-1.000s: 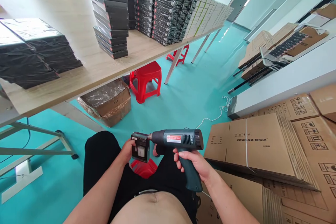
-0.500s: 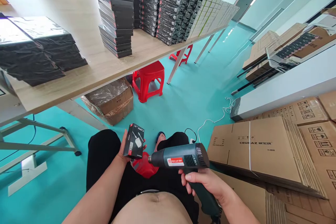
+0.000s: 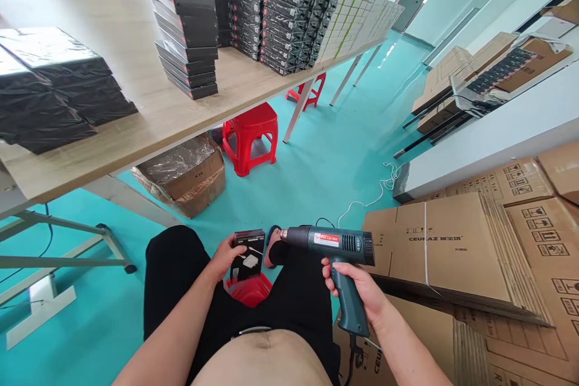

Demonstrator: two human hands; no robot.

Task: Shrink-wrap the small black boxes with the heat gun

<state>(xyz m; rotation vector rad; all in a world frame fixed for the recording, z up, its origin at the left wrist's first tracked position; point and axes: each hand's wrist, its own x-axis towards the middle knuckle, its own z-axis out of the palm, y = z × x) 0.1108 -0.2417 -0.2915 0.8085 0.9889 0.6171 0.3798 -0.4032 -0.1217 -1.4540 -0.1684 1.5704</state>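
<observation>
Between the thumb and fingers of my left hand [image 3: 226, 257] is a small black product box [image 3: 246, 258] with a white charger and cable pictured on its face. My right hand [image 3: 355, 286] is wrapped round the handle of a dark blue-green heat gun [image 3: 339, 242] with a red and white label. The gun's metal nozzle points left, just right of the box and not touching it. Below the box, part of a red plastic stool [image 3: 251, 291] shows between my legs.
A long wooden table [image 3: 154, 126] bears tall stacks of black boxes [image 3: 294, 18]. Under it are an opened carton [image 3: 190, 181] and a red stool [image 3: 253, 136]. At the right lie bundled flat cartons [image 3: 443, 241]. A white cable [image 3: 362, 202] runs across the floor.
The box has moved right and turned in my left hand, with the thumb now across its front. The heat gun has risen and shifted right in my right hand.
</observation>
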